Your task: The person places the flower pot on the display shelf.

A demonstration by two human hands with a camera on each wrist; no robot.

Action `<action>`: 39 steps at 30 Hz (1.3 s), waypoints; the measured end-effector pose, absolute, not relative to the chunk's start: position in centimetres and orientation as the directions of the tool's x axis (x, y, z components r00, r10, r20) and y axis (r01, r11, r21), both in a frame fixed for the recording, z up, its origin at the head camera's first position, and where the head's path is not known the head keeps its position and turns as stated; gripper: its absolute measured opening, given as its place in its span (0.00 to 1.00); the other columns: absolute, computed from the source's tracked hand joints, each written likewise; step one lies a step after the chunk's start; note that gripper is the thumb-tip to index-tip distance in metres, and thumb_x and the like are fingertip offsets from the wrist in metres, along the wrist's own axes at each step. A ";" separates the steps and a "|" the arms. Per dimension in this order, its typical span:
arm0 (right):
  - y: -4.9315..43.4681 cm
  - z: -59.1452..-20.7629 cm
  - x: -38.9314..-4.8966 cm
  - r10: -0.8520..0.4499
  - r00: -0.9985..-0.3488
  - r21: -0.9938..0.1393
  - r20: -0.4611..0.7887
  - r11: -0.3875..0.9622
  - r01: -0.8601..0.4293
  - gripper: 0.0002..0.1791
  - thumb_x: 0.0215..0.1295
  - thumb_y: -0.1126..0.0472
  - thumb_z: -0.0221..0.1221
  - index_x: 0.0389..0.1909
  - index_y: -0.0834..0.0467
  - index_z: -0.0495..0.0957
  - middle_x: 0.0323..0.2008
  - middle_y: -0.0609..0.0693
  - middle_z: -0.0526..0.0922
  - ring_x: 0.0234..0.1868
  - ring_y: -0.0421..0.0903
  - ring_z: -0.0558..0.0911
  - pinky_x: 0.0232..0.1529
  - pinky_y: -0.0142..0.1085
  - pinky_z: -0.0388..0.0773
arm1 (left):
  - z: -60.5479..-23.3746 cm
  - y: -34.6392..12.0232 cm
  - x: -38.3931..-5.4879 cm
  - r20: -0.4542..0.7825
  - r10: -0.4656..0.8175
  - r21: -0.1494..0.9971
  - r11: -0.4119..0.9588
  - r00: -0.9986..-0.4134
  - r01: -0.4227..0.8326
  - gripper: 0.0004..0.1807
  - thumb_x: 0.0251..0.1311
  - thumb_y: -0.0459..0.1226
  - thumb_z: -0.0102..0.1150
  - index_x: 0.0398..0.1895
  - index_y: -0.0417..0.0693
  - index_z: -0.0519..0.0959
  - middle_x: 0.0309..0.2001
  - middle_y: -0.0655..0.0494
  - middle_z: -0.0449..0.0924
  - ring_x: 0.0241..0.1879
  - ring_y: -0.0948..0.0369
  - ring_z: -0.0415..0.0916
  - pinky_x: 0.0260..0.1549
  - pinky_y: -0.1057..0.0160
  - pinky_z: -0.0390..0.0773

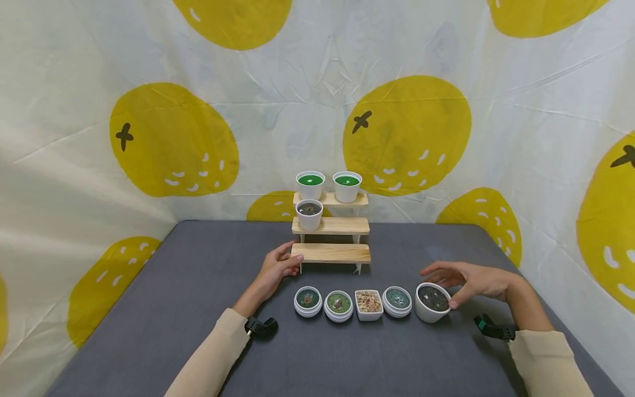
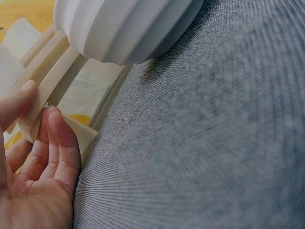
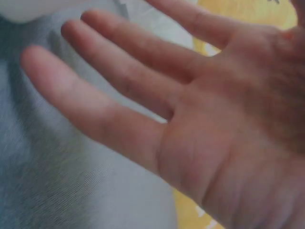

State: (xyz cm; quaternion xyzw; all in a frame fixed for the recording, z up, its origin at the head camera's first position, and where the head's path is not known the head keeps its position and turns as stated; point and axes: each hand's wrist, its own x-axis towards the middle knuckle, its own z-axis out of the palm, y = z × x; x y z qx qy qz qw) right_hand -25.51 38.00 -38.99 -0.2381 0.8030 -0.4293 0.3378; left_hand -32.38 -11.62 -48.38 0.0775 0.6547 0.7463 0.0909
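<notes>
My left hand (image 1: 272, 271) holds the left end of the lowest step of a wooden three-step stand (image 1: 332, 253). In the left wrist view, the thumb lies on top of the board (image 2: 51, 81) and the fingers curl beneath it. My right hand (image 1: 483, 284) is at a white pot with dark filling (image 1: 430, 313), at the right end of a front row. The thumb is right at the pot's rim, the other fingers reaching behind it. In the right wrist view those fingers (image 3: 128, 81) are spread and nearly straight.
Two white cups with green filling (image 1: 310, 190) stand on the top step; a cup with dark filling (image 1: 310, 220) is on the middle step's left. Small round containers (image 1: 307, 313) and a square dish of pale chips (image 1: 369, 316) line the grey table (image 1: 347, 364). Fruit-printed cloth (image 1: 297, 121) hangs behind.
</notes>
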 end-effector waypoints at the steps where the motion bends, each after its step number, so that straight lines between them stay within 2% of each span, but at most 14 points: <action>1: 38.2 -39.3 -25.6 -0.677 -0.651 -0.861 -0.345 0.505 -0.069 0.46 0.62 0.66 0.69 0.78 0.64 0.57 0.75 0.67 0.65 0.70 0.50 0.73 0.62 0.44 0.76 | -48.4 -11.6 -32.4 -0.003 0.238 0.992 -0.125 -0.971 -0.034 0.37 0.67 0.37 0.67 0.77 0.47 0.65 0.38 0.56 0.83 0.32 0.62 0.80 0.32 0.68 0.83; 4: 38.9 -40.2 -25.8 -0.702 -0.619 -0.894 -0.353 0.448 0.002 0.48 0.62 0.70 0.68 0.79 0.65 0.53 0.77 0.64 0.62 0.71 0.40 0.73 0.63 0.37 0.77 | -48.3 -11.6 -32.4 -0.004 0.241 0.992 -0.121 -0.971 -0.034 0.37 0.67 0.38 0.68 0.77 0.47 0.65 0.39 0.55 0.83 0.32 0.63 0.80 0.33 0.68 0.83; 7: 39.4 -41.1 -26.0 -0.741 -0.591 -0.924 -0.320 0.383 0.020 0.47 0.63 0.72 0.66 0.79 0.67 0.52 0.78 0.63 0.62 0.71 0.36 0.73 0.64 0.34 0.76 | -48.1 -11.6 -32.3 -0.006 0.241 0.993 -0.113 -0.971 -0.035 0.37 0.67 0.38 0.68 0.77 0.47 0.65 0.39 0.56 0.83 0.32 0.62 0.80 0.33 0.68 0.83; 11: 39.5 -41.8 -26.4 -0.799 -0.556 -0.953 -0.229 0.300 -0.039 0.45 0.63 0.74 0.65 0.78 0.69 0.53 0.78 0.68 0.60 0.73 0.37 0.71 0.68 0.28 0.70 | -48.1 -11.6 -32.3 -0.011 0.236 0.993 -0.109 -0.972 -0.037 0.37 0.68 0.38 0.67 0.77 0.47 0.65 0.38 0.56 0.83 0.32 0.62 0.80 0.32 0.68 0.83; 15: 39.3 -42.2 -26.9 -0.829 -0.527 -0.963 -0.189 0.261 -0.065 0.44 0.62 0.75 0.65 0.78 0.68 0.56 0.78 0.65 0.62 0.74 0.36 0.69 0.70 0.24 0.65 | -48.1 -11.6 -32.3 -0.012 0.236 0.993 -0.107 -0.972 -0.039 0.36 0.68 0.38 0.67 0.77 0.47 0.65 0.38 0.56 0.82 0.32 0.62 0.79 0.33 0.68 0.82; 22: 38.8 -42.9 -27.5 -0.909 -0.409 -0.985 -0.076 0.132 -0.110 0.44 0.61 0.78 0.64 0.76 0.72 0.55 0.75 0.63 0.67 0.74 0.44 0.71 0.71 0.30 0.68 | -48.1 -11.6 -32.2 -0.007 0.234 0.993 -0.110 -0.972 -0.034 0.37 0.68 0.38 0.67 0.77 0.47 0.65 0.37 0.56 0.82 0.32 0.62 0.79 0.32 0.68 0.83; 27: 38.8 -43.2 -27.7 -0.910 -0.407 -0.989 -0.076 0.121 -0.086 0.42 0.60 0.78 0.63 0.75 0.72 0.58 0.72 0.59 0.72 0.70 0.45 0.74 0.69 0.32 0.71 | -48.1 -11.6 -32.2 -0.010 0.239 0.995 -0.098 -0.971 -0.034 0.37 0.68 0.39 0.67 0.78 0.47 0.64 0.38 0.56 0.82 0.33 0.63 0.79 0.33 0.68 0.83; 39: 38.8 -42.5 -27.1 -0.874 -0.485 -0.991 -0.028 0.087 -0.099 0.38 0.61 0.76 0.65 0.71 0.71 0.60 0.70 0.65 0.72 0.69 0.52 0.77 0.67 0.39 0.75 | -48.1 -11.5 -32.2 -0.010 0.233 0.995 -0.094 -0.972 -0.033 0.37 0.68 0.39 0.67 0.77 0.47 0.65 0.38 0.56 0.82 0.33 0.63 0.79 0.33 0.68 0.83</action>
